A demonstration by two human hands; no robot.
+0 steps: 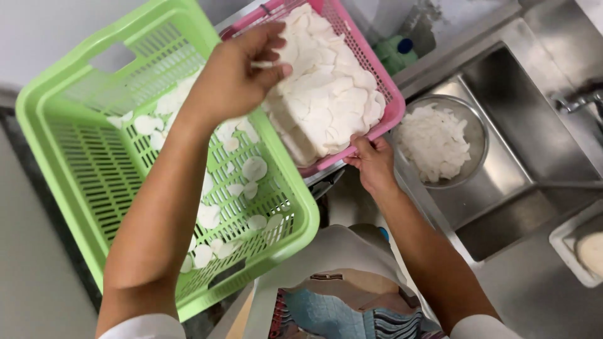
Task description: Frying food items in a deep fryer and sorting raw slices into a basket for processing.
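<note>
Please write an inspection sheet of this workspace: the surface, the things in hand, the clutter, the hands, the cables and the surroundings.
Surface: steel counter with a sunken sink.
Things in hand: pink basket heaped with white slices; green basket with scattered slices on its floor.
Clutter: metal bowl of white slices in the sink; green bottle behind the pink basket; white tray at the right edge.
Hands: left hand pinches a slice above the baskets; right hand grips the pink basket's near rim.
Cables: nothing seen.
Surroundings: tap at the right; pale wall behind.
</note>
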